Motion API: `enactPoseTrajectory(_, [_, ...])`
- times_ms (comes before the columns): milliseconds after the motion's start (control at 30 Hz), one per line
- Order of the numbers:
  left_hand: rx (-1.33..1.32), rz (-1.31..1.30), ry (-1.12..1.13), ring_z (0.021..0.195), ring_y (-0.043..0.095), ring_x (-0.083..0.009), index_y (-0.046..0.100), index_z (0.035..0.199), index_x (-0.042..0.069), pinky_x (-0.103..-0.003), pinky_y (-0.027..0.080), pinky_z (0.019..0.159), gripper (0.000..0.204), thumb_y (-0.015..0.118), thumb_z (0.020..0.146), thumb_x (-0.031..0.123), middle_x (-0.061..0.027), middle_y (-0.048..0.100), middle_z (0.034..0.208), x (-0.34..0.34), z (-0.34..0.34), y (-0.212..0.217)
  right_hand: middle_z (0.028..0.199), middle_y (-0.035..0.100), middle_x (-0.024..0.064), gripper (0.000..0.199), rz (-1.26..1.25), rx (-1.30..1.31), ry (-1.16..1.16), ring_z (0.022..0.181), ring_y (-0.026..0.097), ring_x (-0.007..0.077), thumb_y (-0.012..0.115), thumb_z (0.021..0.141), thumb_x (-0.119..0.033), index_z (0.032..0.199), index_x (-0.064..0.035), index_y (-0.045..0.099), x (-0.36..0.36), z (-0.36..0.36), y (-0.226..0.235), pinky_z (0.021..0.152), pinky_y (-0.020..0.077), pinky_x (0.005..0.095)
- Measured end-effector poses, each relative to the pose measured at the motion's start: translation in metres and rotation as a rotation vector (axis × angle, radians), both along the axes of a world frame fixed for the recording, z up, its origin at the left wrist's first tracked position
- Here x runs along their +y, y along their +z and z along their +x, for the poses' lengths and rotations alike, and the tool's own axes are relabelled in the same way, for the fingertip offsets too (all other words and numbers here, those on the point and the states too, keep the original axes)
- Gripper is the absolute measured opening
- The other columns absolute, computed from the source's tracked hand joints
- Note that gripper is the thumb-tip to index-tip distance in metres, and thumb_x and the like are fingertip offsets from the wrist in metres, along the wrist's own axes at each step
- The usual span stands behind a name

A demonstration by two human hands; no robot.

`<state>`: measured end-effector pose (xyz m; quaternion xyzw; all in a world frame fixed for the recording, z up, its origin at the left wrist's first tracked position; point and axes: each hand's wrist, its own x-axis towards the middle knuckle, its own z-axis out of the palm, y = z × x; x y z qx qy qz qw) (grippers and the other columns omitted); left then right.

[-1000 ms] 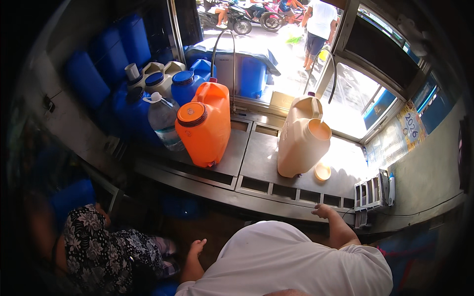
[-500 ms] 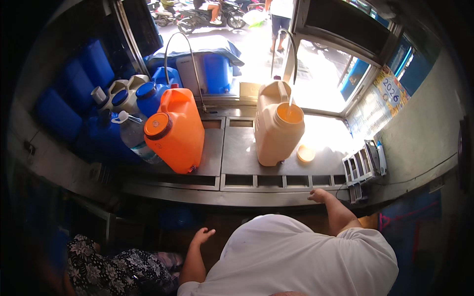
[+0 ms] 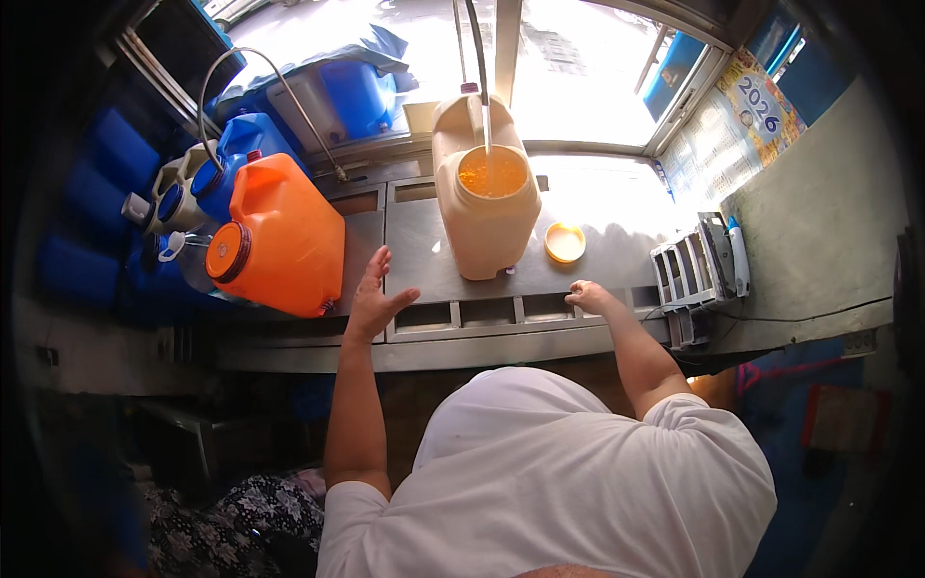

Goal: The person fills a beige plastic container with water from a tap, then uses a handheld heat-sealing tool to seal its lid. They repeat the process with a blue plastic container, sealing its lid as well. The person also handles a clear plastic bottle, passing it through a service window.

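Note:
My left hand [image 3: 374, 297] is raised with fingers spread over the steel counter [image 3: 424, 241], just right of a capped orange jug [image 3: 275, 236]. It holds nothing. My right hand [image 3: 586, 297] rests with curled fingers on the counter's front edge, touching the metal and gripping no object. Between them stands an open beige jug [image 3: 485, 193] under a thin spout [image 3: 479, 58], with a stream of water running into its mouth. Its orange cap [image 3: 565, 243] lies on the counter to the right.
Blue and white capped jugs [image 3: 207, 178] crowd the left end of the counter. A curved metal pipe [image 3: 260, 87] arches over them. A small white rack [image 3: 694, 270] sits at the right. A person in patterned clothes [image 3: 231, 525] is at the lower left.
My left hand has risen from down by my side to above the counter beside the orange jug. My right hand stays on the counter edge. The view has tilted down onto the jugs.

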<state>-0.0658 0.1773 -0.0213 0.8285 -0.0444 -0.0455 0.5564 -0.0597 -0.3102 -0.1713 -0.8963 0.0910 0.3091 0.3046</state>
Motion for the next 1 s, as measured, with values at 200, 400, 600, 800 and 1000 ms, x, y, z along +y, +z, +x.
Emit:
enactPoseTrajectory(200, [-0.304,0.249,-0.009,0.147,0.034,-0.0362,0.025,0.158,0.006,-0.046,0.027,0.122,0.141,0.088,0.05,0.071,-0.0206,0.031,0.161,-0.112,0.079,0.037,0.141,0.058,0.018,0.064,-0.062,-0.009,0.185,0.132,0.054,0.0321,0.069,0.089,-0.041,0.14,-0.0051,0.055,-0.018,0.082,-0.011,0.111,0.0429,0.0398])
enactPoseTrajectory(400, [-0.209,0.004,-0.015,0.14,0.043,-0.027,0.018,0.158,0.005,-0.042,0.037,0.118,0.139,0.1,0.052,0.039,-0.0128,0.041,0.152,-0.151,0.119,0.029,0.147,0.053,0.0167,0.06,-0.174,-0.104,0.316,0.134,0.052,0.0331,0.064,0.093,-0.034,0.146,-0.0106,0.049,0.004,0.2,0.0,0.112,0.0423,0.0439])
enactPoseTrajectory(600, [-0.157,-0.087,0.079,0.148,0.03,-0.0319,0.024,0.157,0.012,-0.042,0.03,0.122,0.141,0.102,0.042,0.039,-0.016,0.028,0.158,-0.156,0.124,0.008,0.139,0.051,0.0185,0.06,-0.296,-0.402,0.41,0.128,0.055,0.035,0.053,0.094,-0.014,0.152,-0.0186,0.037,0.039,0.319,0.02,0.105,0.0468,0.0482])
enactPoseTrajectory(800, [-0.269,-0.047,0.066,0.152,0.023,-0.0341,0.029,0.156,0.013,-0.046,0.026,0.123,0.143,0.103,0.036,0.041,-0.0174,0.024,0.162,-0.148,0.125,0.004,0.141,0.049,0.0158,0.054,-0.36,-0.542,0.502,0.123,0.06,0.0359,0.049,0.098,-0.02,0.151,-0.0186,0.04,0.085,0.4,0.019,0.1,0.0482,0.0509])
enactPoseTrajectory(1000, [-0.145,-0.079,0.128,0.152,0.024,-0.0351,0.032,0.154,0.011,-0.046,0.027,0.123,0.147,0.101,0.029,0.049,-0.0182,0.025,0.162,-0.15,0.124,0.006,0.137,0.055,0.0189,0.051,-0.292,-0.343,0.537,0.121,0.06,0.039,0.058,0.093,-0.02,0.142,-0.0131,0.048,0.08,0.436,-0.054,0.1,0.0497,0.0481])
